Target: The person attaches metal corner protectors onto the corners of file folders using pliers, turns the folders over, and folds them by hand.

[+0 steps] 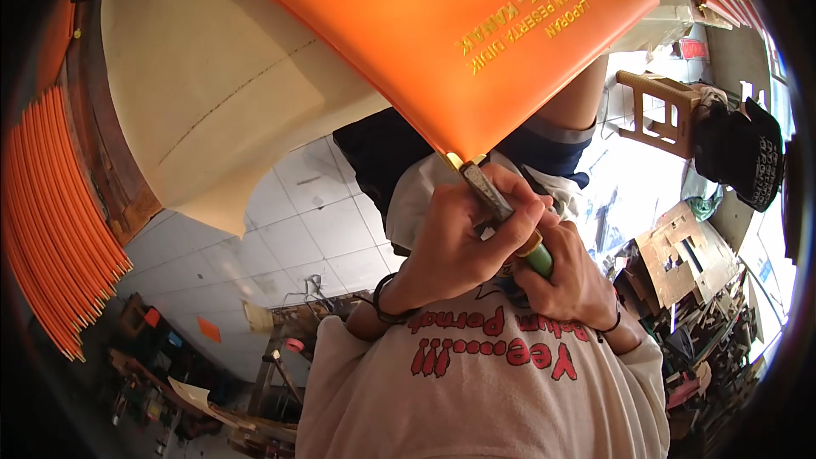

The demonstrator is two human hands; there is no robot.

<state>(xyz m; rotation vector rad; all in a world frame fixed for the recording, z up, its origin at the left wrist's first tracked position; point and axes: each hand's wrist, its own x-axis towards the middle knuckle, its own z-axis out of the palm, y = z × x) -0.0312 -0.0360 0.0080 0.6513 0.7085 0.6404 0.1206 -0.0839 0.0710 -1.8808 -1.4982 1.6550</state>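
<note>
My left hand (467, 234) grips the dark metal shaft of a green-handled hand tool (537, 257), whose exact kind I cannot make out. Around the green handle, below a brass-coloured ring, the fingers of my right hand (571, 276) are closed. The tool's far end meets a small gold metal corner piece (454, 159) at the near corner of an orange folder (476, 42). Gold lettering is printed on the folder, upside down in this view. Its corner points towards my body, and its far part runs out of the frame.
Cream sheeting (221, 76) covers the work surface under the folder. A long row of stacked orange folders (64, 229) with gold corners is at the left. A brown plastic stool (659, 115) stands at the right, above a heap of scraps (697, 314). Tiled floor (297, 195) lies below.
</note>
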